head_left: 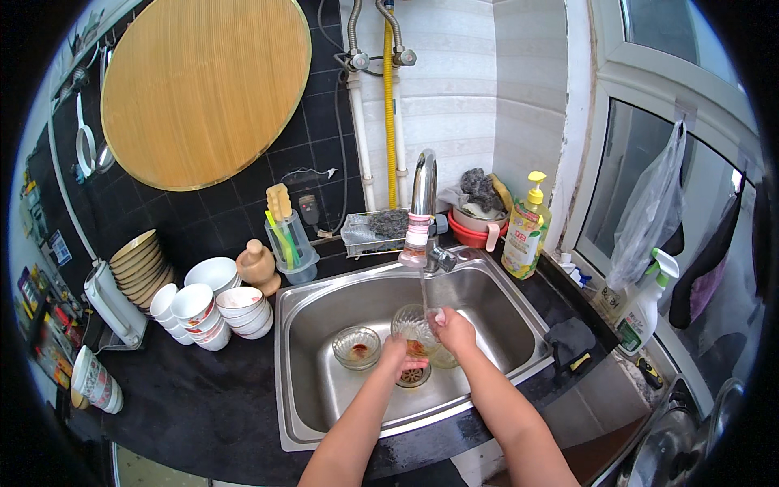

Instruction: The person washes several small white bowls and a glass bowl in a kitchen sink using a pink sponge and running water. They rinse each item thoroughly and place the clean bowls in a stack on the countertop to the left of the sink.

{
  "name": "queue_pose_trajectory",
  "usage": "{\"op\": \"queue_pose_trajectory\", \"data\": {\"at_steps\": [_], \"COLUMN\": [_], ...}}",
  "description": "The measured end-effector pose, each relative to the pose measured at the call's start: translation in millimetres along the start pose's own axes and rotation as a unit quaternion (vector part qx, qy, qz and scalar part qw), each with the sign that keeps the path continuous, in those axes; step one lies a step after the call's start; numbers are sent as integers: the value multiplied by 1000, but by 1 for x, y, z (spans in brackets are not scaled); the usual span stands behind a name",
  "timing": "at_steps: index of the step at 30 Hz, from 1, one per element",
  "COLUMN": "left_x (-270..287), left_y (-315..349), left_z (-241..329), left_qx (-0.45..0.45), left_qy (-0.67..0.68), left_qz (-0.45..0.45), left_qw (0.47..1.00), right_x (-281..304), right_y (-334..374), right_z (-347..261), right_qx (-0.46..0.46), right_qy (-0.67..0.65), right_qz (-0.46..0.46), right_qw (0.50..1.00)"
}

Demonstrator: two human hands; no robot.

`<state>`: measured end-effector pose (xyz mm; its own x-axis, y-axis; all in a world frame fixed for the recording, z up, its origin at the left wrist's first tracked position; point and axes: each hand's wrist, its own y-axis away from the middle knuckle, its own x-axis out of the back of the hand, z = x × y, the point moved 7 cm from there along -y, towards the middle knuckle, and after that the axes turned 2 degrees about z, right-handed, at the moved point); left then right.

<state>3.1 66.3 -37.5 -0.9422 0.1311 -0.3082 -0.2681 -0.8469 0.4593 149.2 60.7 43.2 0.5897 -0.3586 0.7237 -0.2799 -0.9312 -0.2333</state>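
Observation:
Over the steel sink [312, 321], my left hand [398, 357] grips a clear glass bowl [412, 321] at its left and lower side, fingers beneath it. My right hand [453, 331] is closed at the bowl's right rim; its fingertips are partly hidden. The bowl is tilted, and something reddish-brown shows in its lower part. A thin stream of water falls onto it from the faucet [423, 191]. To the left, a second glass bowl [355, 347] with reddish-brown residue stands on the sink floor. More clear glass shows below my right hand, partly covered.
Left of the sink stand stacked white bowls [195, 304], tan bowls [138, 268] and a wooden mortar [257, 266]. A yellow pump bottle [526, 231] stands behind the sink's right corner, near a red basin [475, 234]. A spray bottle [645, 304] is farther right.

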Motion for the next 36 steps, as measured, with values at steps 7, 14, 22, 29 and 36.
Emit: {"op": "queue_pose_trajectory", "data": {"at_steps": [7,14,22,29,36], "left_x": [10,30,11,15,27], "left_y": [-12,-19,-18,-9,-10], "left_z": [-16,-7,-13,-6,1], "left_qx": [54,-31,-30,-31,-81], "left_qy": [45,41,6,-67,-74], "left_qz": [-34,5,-47,34,92], "left_qw": [997,999,998,997,990], "right_x": [-26,-50,-38,-41,-44], "right_y": [22,30,38,32,37], "right_z": [-39,-44,-53,-42,-38], "right_qx": [308,239,286,266,141], "right_qy": [107,67,95,295,163], "right_qz": [-46,-219,-129,-68,-292], "right_qw": [944,944,945,915,932]}}
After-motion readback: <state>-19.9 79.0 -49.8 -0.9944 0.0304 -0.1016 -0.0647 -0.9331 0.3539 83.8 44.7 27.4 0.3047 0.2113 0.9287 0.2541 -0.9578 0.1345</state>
